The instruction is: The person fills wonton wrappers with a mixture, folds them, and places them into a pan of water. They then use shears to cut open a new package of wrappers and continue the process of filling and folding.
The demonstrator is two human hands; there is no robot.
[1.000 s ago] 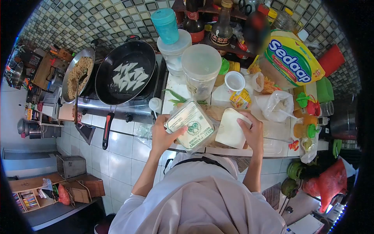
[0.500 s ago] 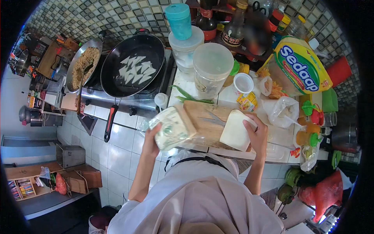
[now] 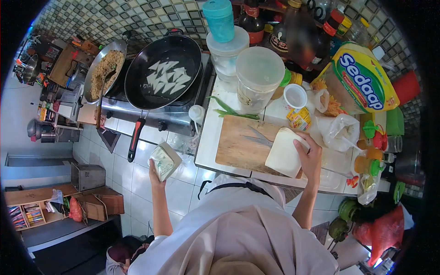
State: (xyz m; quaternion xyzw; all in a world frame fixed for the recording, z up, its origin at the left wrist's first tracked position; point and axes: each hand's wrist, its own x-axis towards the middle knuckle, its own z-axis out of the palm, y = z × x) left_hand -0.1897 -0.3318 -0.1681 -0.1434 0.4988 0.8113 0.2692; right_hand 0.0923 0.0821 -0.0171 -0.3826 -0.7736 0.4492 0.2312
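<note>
My left hand (image 3: pixel 158 177) grips a plastic packet of square spring roll wrappers (image 3: pixel 166 160) with green print, held out past the counter's left edge above the floor. At the board's right end, my right hand (image 3: pixel 311 156) is closed on a stack of pale square wrappers (image 3: pixel 283 153), thumb on top and fingers round the far side. The stack lies over part of the wooden cutting board (image 3: pixel 236 149). Thin metal blades (image 3: pixel 258 137), like those of scissors, stick out from under the stack; their handle is hidden.
A black frying pan (image 3: pixel 162 50) with white pieces sits on the stove, beside a pan of brown crumbly food (image 3: pixel 106 73). Behind the board stand a lidded plastic tub (image 3: pixel 260 75) and green leaves (image 3: pixel 229 110). Plastic bags (image 3: pixel 340 133) lie right. Another person (image 3: pixel 120 256) is at lower left.
My left hand has moved the packet left and away from the board, turning it. My right hand stays at the wrapper stack. The view has shifted slightly.
</note>
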